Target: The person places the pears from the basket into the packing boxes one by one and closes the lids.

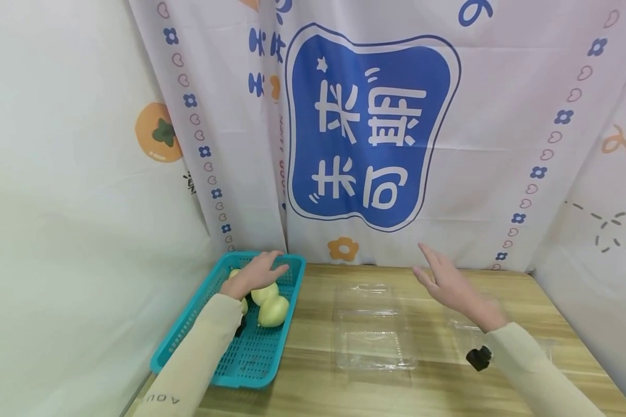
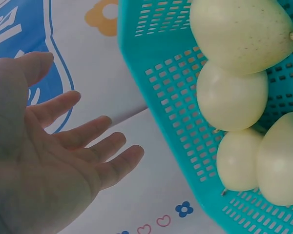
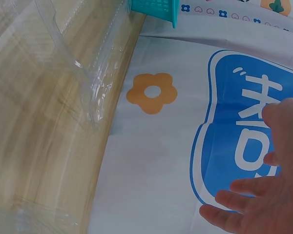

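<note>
My left hand [image 1: 255, 273] hovers above a teal plastic basket [image 1: 253, 379], its fingers spread and holding nothing. In the basket lie several pale yellow-green pears [image 1: 273, 311], partly hidden by that hand and sleeve in the head view. The left wrist view shows the pears [image 2: 233, 95] grouped against the perforated basket wall [image 2: 173, 112], with the hand off to their side. Over the right part of the table, my right hand [image 1: 451, 288] is raised with straight fingers and holds nothing. Behind and below it sits a clear plastic container [image 1: 466, 327], partly covered by the arm.
A clear, lidded-looking plastic container [image 1: 372, 347] stands mid-table, between the hands. The wooden table [image 1: 313, 399] ends at a printed cloth [image 1: 501, 174] hung along the back. White cloth walls [image 1: 73, 231] close in both sides, and the basket stands by the left one.
</note>
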Available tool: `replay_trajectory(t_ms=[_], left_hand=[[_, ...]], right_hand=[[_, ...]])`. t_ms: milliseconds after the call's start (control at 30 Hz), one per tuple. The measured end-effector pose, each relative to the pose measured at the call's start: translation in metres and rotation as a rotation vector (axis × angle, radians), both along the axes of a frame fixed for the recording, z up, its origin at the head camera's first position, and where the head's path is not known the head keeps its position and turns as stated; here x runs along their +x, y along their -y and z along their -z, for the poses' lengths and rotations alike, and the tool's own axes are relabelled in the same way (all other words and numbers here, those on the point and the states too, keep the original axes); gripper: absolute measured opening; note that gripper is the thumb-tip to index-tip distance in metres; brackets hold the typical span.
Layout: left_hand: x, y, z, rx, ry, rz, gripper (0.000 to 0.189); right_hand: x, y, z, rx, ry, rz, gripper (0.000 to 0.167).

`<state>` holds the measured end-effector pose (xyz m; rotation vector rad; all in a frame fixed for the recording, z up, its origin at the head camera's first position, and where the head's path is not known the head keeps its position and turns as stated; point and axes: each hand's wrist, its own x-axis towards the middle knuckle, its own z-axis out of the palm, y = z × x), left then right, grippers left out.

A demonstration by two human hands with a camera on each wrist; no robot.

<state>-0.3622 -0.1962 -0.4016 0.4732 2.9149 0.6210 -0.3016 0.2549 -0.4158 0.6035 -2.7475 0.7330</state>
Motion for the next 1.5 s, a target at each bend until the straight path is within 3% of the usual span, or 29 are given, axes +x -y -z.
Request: replay_trajectory(t_ms=[167, 433, 700, 1067, 1500], left_hand=[[0.0, -0.002, 0.01, 0.012, -0.005, 0.002, 0.061], [0.001, -0.003, 0.025, 0.016, -0.014, -0.006, 0.06], [0.004, -0.002, 0.03, 0.027, -0.013, -0.009, 0.058], [0.014, 0.0, 0.043, 0.023, -0.009, -0.017, 0.055], [0.015, 0.008, 0.051, 0.06, 0.064, -0.014, 0.06]], right_hand=[[0.005, 0.002, 0.012, -0.016, 0.025, 0.017, 0.071], [0.009, 0.008, 0.038, -0.018, -0.049, 0.025, 0.065], [0.013, 0.011, 0.053, -0.06, -0.056, 0.023, 0.064], [0.026, 0.015, 0.087, -0.103, -0.038, 0.067, 0.058], [0.029, 0.027, 0.109, -0.138, 0.005, 0.123, 0.061]])
